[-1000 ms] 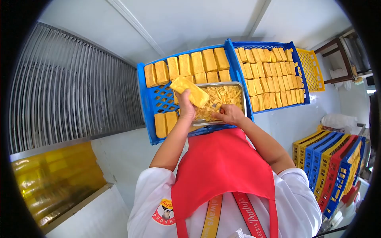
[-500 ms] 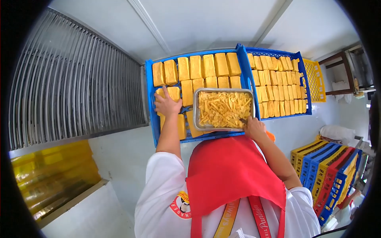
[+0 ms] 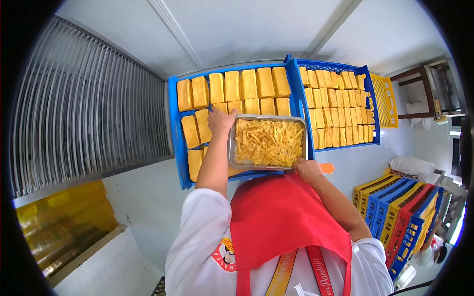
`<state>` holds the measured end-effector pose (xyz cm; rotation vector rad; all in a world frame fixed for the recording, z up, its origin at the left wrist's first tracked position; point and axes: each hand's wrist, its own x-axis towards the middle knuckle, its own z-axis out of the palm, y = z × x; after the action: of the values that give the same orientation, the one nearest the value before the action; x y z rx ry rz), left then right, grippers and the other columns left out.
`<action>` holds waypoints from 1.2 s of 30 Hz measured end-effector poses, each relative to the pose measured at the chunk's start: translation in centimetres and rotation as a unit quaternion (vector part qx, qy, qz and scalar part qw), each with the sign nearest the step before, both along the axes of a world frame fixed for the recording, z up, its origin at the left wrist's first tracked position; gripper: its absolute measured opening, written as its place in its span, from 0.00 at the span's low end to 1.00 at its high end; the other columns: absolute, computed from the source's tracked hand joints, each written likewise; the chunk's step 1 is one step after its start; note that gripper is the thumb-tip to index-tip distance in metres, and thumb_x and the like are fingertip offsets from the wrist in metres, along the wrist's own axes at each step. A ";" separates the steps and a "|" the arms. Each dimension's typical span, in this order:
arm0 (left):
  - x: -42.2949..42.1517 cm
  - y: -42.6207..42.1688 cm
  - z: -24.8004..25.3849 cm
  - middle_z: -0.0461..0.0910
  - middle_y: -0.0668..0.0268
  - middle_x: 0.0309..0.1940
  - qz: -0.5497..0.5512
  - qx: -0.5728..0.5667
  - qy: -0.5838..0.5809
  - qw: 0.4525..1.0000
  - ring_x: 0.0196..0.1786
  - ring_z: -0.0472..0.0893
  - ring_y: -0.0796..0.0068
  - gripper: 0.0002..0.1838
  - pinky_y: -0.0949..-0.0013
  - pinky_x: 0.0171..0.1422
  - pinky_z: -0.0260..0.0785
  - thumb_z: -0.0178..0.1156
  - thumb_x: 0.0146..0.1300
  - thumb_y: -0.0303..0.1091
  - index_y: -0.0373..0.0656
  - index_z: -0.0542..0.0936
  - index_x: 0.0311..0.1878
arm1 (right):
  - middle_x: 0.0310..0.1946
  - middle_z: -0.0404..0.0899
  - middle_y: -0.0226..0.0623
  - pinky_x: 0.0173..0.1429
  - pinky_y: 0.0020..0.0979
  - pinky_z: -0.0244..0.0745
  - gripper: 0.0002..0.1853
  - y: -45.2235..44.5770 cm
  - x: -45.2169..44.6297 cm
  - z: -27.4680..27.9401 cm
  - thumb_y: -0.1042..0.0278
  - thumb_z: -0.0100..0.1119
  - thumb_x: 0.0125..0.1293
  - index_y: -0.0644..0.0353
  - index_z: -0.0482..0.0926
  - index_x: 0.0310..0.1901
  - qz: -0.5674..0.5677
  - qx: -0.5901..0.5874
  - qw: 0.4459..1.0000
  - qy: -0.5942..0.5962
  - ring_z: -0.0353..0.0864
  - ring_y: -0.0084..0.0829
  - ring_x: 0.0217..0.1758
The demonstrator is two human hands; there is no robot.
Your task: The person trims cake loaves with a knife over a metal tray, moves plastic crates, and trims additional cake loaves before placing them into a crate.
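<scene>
My left hand [image 3: 221, 121] is over a golden bread loaf [image 3: 220, 106] in the large blue crate [image 3: 174, 111], thumb and fingers at its sides; the hand hides most of that loaf. A rectangular metal pan [image 3: 269, 168] filled with thin yellow-brown strips [image 3: 269, 142], which look like crust trimmings, rests over the crate's loaves. At the pan's lower right corner, my right hand [image 3: 308, 170] is closed on an orange-handled tool [image 3: 327, 168]. The handle sticks out to the right; the tool's other end is hidden.
A second blue crate [image 3: 377, 118] with rows of smaller loaves adjoins on the right, a yellow crate [image 3: 384, 101] behind it. Stacked coloured crates [image 3: 395, 212] stand lower right. A slatted metal rack [image 3: 94, 103] and a yellow translucent sheet [image 3: 64, 217] are on the left.
My left hand has moved right and slightly up, from the crate's left loaves to one near the pan's corner. Two loaves it covered now show. More of the orange handle is visible.
</scene>
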<state>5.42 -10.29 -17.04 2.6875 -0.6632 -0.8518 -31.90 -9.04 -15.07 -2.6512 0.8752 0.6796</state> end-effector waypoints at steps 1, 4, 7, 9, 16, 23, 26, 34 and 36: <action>-0.1 -0.6 0.4 0.66 0.42 0.66 -0.001 0.000 0.001 1.000 0.64 0.73 0.46 0.58 0.53 0.64 0.71 0.71 0.50 0.61 0.29 0.56 0.72 | 0.38 0.79 0.34 0.35 0.40 0.79 0.05 0.1 0.1 0.4 0.62 0.57 0.63 0.50 0.80 0.36 -0.001 0.000 1.000 0.001 0.84 0.38 0.35; -0.4 -2.0 0.2 0.65 0.44 0.68 0.008 0.055 0.014 0.998 0.66 0.72 0.49 0.66 0.55 0.66 0.71 0.75 0.44 0.60 0.26 0.49 0.74 | 0.38 0.81 0.36 0.35 0.40 0.81 0.07 0.3 -0.3 1.4 0.61 0.58 0.64 0.51 0.82 0.36 0.011 0.024 1.000 0.005 0.86 0.38 0.35; 0.3 -2.7 -0.3 0.64 0.46 0.69 0.033 0.081 0.023 0.996 0.66 0.72 0.51 0.70 0.56 0.66 0.71 0.77 0.41 0.56 0.26 0.42 0.75 | 0.38 0.81 0.35 0.34 0.40 0.81 0.07 0.4 -1.5 1.5 0.62 0.57 0.64 0.52 0.82 0.35 0.003 0.035 0.999 0.000 0.86 0.38 0.34; 1.1 -3.5 0.0 0.61 0.47 0.71 0.019 0.111 0.080 0.990 0.68 0.70 0.52 0.71 0.56 0.67 0.70 0.78 0.41 0.51 0.27 0.40 0.75 | 0.37 0.81 0.35 0.34 0.39 0.81 0.07 0.3 -2.0 1.4 0.62 0.56 0.64 0.52 0.81 0.35 0.002 0.029 0.999 0.016 0.86 0.37 0.34; -3.0 -2.0 0.2 0.50 0.48 0.76 -0.040 0.138 -0.032 0.989 0.74 0.60 0.49 0.75 0.43 0.72 0.59 0.77 0.37 0.55 0.33 0.35 0.77 | 0.38 0.78 0.33 0.35 0.39 0.79 0.05 -0.5 -1.2 1.1 0.66 0.59 0.59 0.51 0.80 0.37 -0.003 0.039 0.999 0.010 0.84 0.37 0.35; -1.4 -1.5 2.0 0.53 0.44 0.74 0.019 0.037 0.005 0.999 0.73 0.61 0.44 0.72 0.52 0.73 0.61 0.76 0.36 0.46 0.35 0.37 0.77 | 0.40 0.81 0.36 0.38 0.39 0.81 0.06 -0.7 -1.0 -0.8 0.67 0.57 0.61 0.53 0.81 0.39 0.007 0.025 0.998 0.057 0.87 0.38 0.38; -0.9 0.4 2.5 0.54 0.44 0.71 0.007 -0.045 -0.005 0.999 0.71 0.62 0.43 0.71 0.50 0.74 0.59 0.76 0.35 0.41 0.34 0.37 0.77 | 0.41 0.80 0.34 0.39 0.39 0.81 0.08 -0.7 -0.6 -0.8 0.64 0.60 0.59 0.52 0.81 0.40 0.002 0.018 0.998 0.064 0.86 0.37 0.39; 0.9 3.1 5.4 0.48 0.40 0.72 -0.020 -0.398 -0.179 0.900 0.76 0.50 0.41 0.74 0.48 0.79 0.47 0.79 0.32 0.40 0.35 0.36 0.76 | 0.35 0.86 0.36 0.38 0.38 0.82 0.08 -0.6 1.5 -0.4 0.64 0.57 0.62 0.50 0.86 0.33 0.022 0.002 0.998 0.052 0.88 0.36 0.41; 1.4 3.4 8.2 0.49 0.41 0.72 -0.102 -0.460 -0.180 0.864 0.75 0.51 0.42 0.76 0.49 0.80 0.47 0.81 0.31 0.43 0.36 0.35 0.76 | 0.37 0.86 0.40 0.41 0.40 0.81 0.13 -1.5 1.5 -0.6 0.53 0.61 0.61 0.53 0.85 0.34 0.037 0.064 0.994 0.078 0.87 0.40 0.42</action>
<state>6.83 -6.91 -8.87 1.8928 -1.1002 0.0146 -30.35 -10.56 -15.65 -2.5522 0.7484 0.9397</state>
